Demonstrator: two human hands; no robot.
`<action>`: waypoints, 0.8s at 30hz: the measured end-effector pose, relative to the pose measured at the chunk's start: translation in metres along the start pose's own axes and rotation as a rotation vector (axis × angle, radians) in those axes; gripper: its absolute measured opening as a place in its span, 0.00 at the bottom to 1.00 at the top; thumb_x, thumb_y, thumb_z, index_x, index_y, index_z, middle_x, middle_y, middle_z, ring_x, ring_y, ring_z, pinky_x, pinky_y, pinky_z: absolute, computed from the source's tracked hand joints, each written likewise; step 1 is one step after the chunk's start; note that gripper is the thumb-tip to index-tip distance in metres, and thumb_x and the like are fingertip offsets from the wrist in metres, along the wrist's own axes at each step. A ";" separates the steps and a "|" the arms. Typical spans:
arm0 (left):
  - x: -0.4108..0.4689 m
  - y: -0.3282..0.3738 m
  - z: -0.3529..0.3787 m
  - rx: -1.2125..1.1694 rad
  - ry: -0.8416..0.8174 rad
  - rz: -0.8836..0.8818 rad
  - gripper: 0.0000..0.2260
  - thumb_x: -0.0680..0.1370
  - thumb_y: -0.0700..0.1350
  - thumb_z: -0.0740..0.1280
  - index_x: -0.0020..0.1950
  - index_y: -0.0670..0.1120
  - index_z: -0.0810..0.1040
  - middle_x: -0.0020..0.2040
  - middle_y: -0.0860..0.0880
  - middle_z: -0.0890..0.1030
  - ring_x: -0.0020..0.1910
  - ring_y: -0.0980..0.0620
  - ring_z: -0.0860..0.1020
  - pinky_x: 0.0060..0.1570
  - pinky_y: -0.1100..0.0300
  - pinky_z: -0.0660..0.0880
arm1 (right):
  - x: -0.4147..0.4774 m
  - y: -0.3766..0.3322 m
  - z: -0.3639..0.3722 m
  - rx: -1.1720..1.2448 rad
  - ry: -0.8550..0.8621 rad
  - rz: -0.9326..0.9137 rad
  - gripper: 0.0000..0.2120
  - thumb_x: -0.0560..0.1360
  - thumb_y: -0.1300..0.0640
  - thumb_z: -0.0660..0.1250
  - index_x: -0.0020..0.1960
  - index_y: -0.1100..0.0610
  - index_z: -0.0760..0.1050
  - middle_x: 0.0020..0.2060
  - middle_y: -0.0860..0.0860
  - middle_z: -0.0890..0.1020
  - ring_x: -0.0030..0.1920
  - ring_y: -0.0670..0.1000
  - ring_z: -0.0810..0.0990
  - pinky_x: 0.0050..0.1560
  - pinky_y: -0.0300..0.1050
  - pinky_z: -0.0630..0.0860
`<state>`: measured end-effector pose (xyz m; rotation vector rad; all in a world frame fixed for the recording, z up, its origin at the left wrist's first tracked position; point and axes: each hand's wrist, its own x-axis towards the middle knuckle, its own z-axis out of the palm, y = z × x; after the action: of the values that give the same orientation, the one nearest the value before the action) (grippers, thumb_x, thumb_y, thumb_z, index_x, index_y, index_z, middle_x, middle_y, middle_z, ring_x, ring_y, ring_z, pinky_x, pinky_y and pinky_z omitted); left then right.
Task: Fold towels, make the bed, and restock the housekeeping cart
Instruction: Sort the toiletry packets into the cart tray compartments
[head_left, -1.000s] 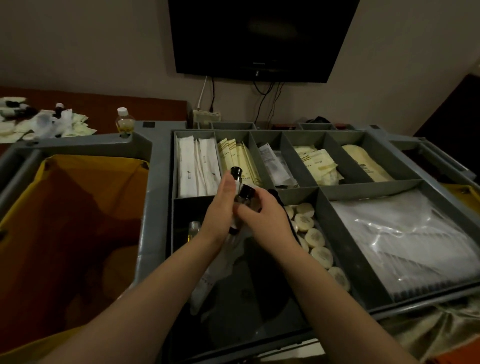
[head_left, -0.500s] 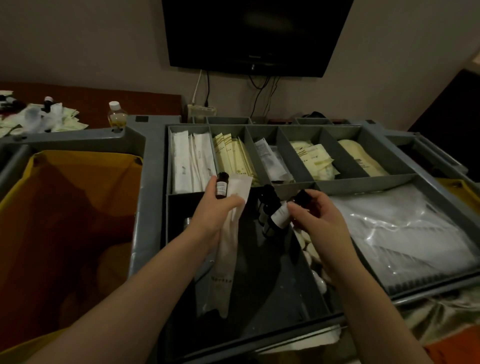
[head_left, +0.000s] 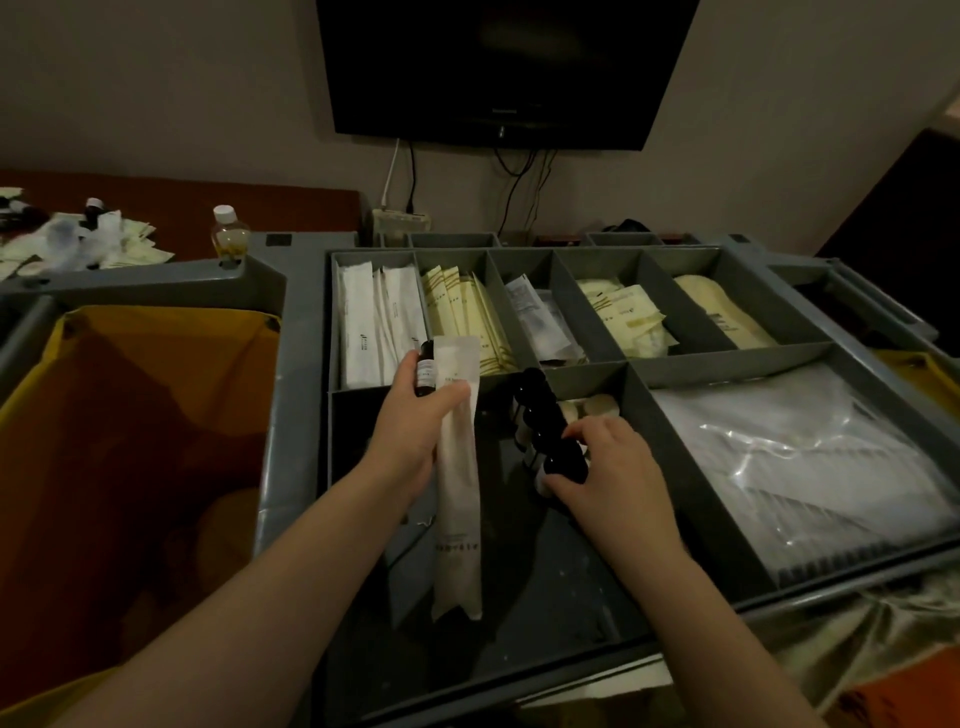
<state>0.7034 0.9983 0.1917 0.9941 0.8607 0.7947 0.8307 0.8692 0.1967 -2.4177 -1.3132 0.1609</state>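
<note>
The grey housekeeping cart tray (head_left: 304, 395) fills the view, split into compartments. My left hand (head_left: 415, 426) holds a small dark bottle (head_left: 426, 371) and a long white sachet (head_left: 457, 483) that hangs down over the dark front compartment. My right hand (head_left: 608, 467) grips another small dark bottle (head_left: 563, 465) at the near end of a row of dark bottles (head_left: 535, 402) standing in that compartment. Round white soaps (head_left: 592, 405) lie just behind the right hand.
Back compartments hold white sachets (head_left: 374, 317), yellow packets (head_left: 462, 317) and other wrapped items. Clear plastic bags (head_left: 800, 467) fill the right compartment. A yellow laundry bag (head_left: 145, 415) hangs at left. A red table behind holds a clear bottle (head_left: 228, 234) and loose packets (head_left: 78, 239).
My hands have parted. The right hand has come down with its bottle to the row in the front compartment. The left hand stays raised with its bottle and sachet.
</note>
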 end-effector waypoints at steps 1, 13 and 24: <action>-0.001 0.001 0.000 0.003 0.000 0.002 0.27 0.78 0.36 0.64 0.75 0.49 0.62 0.50 0.56 0.76 0.49 0.55 0.76 0.46 0.60 0.76 | 0.001 -0.001 0.001 0.023 -0.005 0.026 0.23 0.70 0.51 0.73 0.61 0.49 0.69 0.58 0.46 0.71 0.59 0.47 0.71 0.58 0.42 0.71; -0.005 0.011 0.003 -0.254 -0.210 -0.268 0.19 0.77 0.46 0.63 0.68 0.44 0.68 0.48 0.44 0.76 0.28 0.57 0.72 0.25 0.67 0.70 | -0.001 -0.002 -0.009 0.327 0.270 0.069 0.26 0.70 0.47 0.72 0.64 0.49 0.66 0.56 0.46 0.66 0.59 0.51 0.72 0.60 0.56 0.73; -0.015 0.019 -0.004 -0.511 -0.668 -0.499 0.21 0.70 0.57 0.60 0.47 0.42 0.81 0.34 0.45 0.76 0.18 0.58 0.69 0.16 0.73 0.64 | 0.029 -0.055 -0.011 0.646 0.020 -0.074 0.19 0.80 0.48 0.59 0.70 0.46 0.63 0.59 0.44 0.71 0.55 0.44 0.73 0.48 0.34 0.72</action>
<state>0.6898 0.9934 0.2112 0.4918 0.2691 0.1954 0.8065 0.9168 0.2303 -1.8169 -1.1181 0.4606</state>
